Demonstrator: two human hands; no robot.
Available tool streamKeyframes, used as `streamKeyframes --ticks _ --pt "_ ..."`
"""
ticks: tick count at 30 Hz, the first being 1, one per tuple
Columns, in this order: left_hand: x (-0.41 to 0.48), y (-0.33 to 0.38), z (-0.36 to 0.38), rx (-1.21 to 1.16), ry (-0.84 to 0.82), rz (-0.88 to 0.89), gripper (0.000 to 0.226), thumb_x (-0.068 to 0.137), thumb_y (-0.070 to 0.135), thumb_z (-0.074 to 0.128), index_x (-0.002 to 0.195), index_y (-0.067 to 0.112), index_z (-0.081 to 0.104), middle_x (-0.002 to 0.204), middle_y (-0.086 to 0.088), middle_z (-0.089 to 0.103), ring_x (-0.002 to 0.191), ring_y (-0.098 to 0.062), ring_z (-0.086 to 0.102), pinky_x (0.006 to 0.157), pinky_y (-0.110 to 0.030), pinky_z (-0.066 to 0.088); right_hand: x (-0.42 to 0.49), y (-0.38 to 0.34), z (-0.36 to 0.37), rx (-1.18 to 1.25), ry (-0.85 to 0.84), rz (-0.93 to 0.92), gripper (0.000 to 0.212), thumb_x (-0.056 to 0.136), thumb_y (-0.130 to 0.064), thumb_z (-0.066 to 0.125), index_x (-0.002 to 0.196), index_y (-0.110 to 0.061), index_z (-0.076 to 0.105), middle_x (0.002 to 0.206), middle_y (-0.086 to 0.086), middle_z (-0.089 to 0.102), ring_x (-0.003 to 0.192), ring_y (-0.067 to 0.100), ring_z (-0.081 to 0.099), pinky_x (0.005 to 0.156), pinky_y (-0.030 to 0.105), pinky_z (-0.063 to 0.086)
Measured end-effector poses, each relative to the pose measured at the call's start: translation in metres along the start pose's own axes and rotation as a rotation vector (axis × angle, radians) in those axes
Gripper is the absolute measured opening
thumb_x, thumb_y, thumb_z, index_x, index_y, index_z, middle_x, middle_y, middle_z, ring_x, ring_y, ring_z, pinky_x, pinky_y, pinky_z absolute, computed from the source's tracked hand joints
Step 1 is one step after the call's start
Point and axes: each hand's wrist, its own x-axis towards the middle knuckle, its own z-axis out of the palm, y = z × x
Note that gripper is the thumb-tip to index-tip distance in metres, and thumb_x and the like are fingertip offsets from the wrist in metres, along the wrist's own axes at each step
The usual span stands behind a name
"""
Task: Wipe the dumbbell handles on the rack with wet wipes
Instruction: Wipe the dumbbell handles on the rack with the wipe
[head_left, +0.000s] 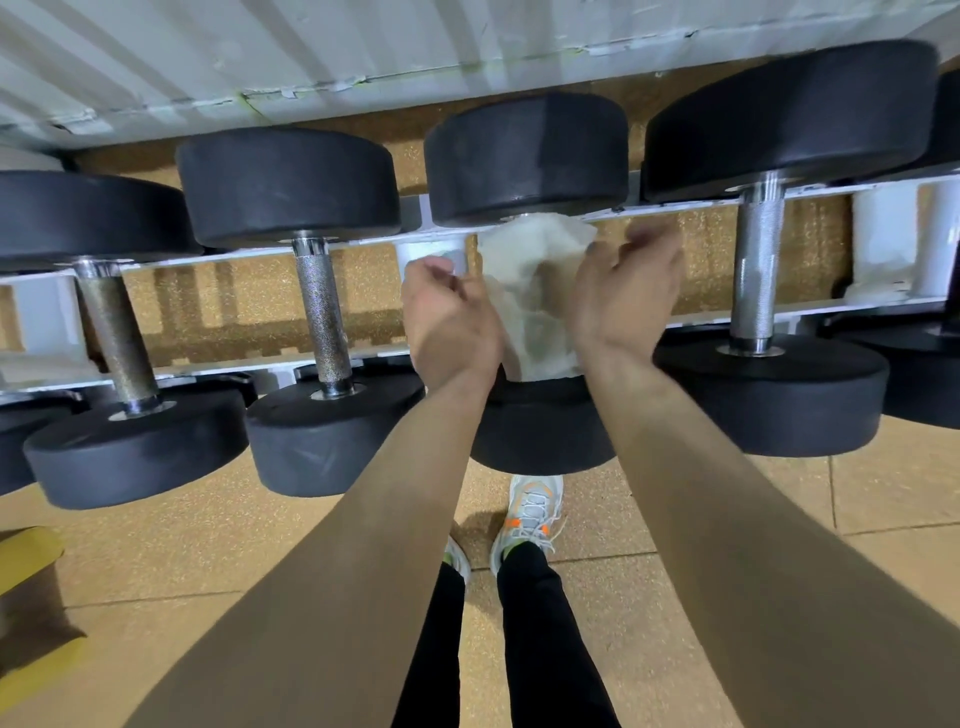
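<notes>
Nearest, both bare forearms reach over the tan floor (208, 545). The left hand (449, 317) pinches the edge of the wet wipe (535, 291); the right hand (623, 296) is blurred, its fingers loosely curled beside the wipe. The wipe drapes over the middle dumbbell's handle on the white rack (675, 208), between black weights, with the wall (311, 47) behind

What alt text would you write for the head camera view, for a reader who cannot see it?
Two bare hands, left and right, spread a thin white wet wipe over the handle of a black round-ended dumbbell on a white metal rack. Similar dumbbells with bare knurled steel handles lie on both sides, above a tan speckled floor.
</notes>
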Motion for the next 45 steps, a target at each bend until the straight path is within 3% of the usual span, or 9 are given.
streamKeyframes --ticks 4,11,19,23,31,33,38,41,45 --pt "-0.023 -0.008 -0.007 -0.104 0.028 -0.084 0.013 0.095 0.012 0.053 0.095 0.025 0.050 0.100 0.005 0.059 0.079 0.000 0.054 0.065 -0.005 0.036 -0.028 -0.007 0.020 -0.034 -0.506 0.108 0.052 0.085 -0.036 0.059 0.129 -0.009 0.048 0.122 0.009 0.059 0.107 0.029 0.058 0.095 0.041 0.049" --pt "-0.033 -0.021 0.000 -0.134 0.003 -0.121 0.007 0.099 0.022 0.052 0.098 0.029 0.050 0.093 0.017 0.057 0.082 -0.002 0.056 0.072 -0.014 0.038 0.008 -0.011 0.040 0.127 -0.570 0.228 0.022 0.085 -0.034 0.077 0.086 -0.014 0.069 0.076 0.000 0.071 0.072 0.019 0.070 0.061 0.025 0.052" --pt "-0.031 -0.023 -0.002 -0.159 -0.065 -0.134 0.007 0.099 0.020 0.051 0.103 0.025 0.054 0.097 0.012 0.060 0.083 -0.002 0.057 0.071 -0.018 0.040 0.023 -0.021 0.034 0.434 -0.686 0.288 0.019 0.090 -0.018 0.076 0.082 -0.013 0.059 0.058 -0.005 0.065 0.054 0.008 0.064 0.057 0.024 0.051" --pt "-0.033 -0.020 -0.004 -0.156 -0.074 -0.140 0.007 0.099 0.024 0.052 0.106 0.022 0.055 0.102 0.007 0.063 0.090 -0.011 0.059 0.081 -0.027 0.043 0.013 0.007 0.013 0.131 -0.977 0.219 0.020 0.085 -0.027 0.078 0.084 -0.009 0.070 0.073 0.007 0.072 0.072 0.022 0.071 0.069 0.034 0.055" --pt "-0.031 -0.018 -0.004 -0.120 -0.106 -0.183 0.011 0.099 0.027 0.050 0.107 0.023 0.055 0.108 0.005 0.063 0.095 -0.018 0.061 0.088 -0.036 0.049 0.014 -0.023 0.031 0.081 -0.629 0.293 0.031 0.081 -0.029 0.085 0.094 -0.014 0.061 0.090 0.002 0.072 0.077 0.016 0.069 0.059 0.022 0.055" --pt "-0.031 -0.017 -0.004 -0.118 -0.101 -0.183 0.008 0.100 0.026 0.050 0.106 0.022 0.055 0.107 0.005 0.063 0.093 -0.017 0.060 0.085 -0.033 0.047 0.025 -0.037 0.041 0.154 -0.534 0.263 0.036 0.083 -0.032 0.084 0.102 -0.012 0.061 0.102 0.002 0.073 0.088 0.017 0.070 0.081 0.027 0.057" --pt "-0.032 -0.014 -0.007 -0.117 -0.113 -0.173 0.008 0.100 0.026 0.050 0.106 0.022 0.054 0.107 0.005 0.063 0.096 -0.016 0.059 0.084 -0.030 0.043 0.000 -0.003 0.022 0.095 -0.757 0.242 0.019 0.081 -0.021 0.082 0.081 -0.009 0.068 0.062 0.000 0.068 0.061 0.015 0.068 0.059 0.027 0.053" --pt "-0.032 -0.014 -0.006 -0.098 -0.115 -0.180 0.011 0.100 0.027 0.050 0.107 0.021 0.056 0.108 0.004 0.063 0.096 -0.017 0.059 0.085 -0.032 0.045 0.005 0.001 0.014 -0.083 -0.865 0.250 0.019 0.078 -0.021 0.083 0.083 -0.010 0.068 0.070 0.003 0.072 0.074 0.021 0.071 0.065 0.031 0.055" --pt "-0.032 -0.015 -0.006 -0.097 -0.101 -0.182 0.009 0.100 0.028 0.049 0.103 0.022 0.055 0.105 0.002 0.063 0.093 -0.019 0.060 0.084 -0.035 0.047 0.029 -0.031 0.039 0.105 -0.617 0.324 0.029 0.076 -0.025 0.087 0.093 -0.018 0.064 0.090 0.004 0.074 0.089 0.024 0.073 0.082 0.039 0.061"
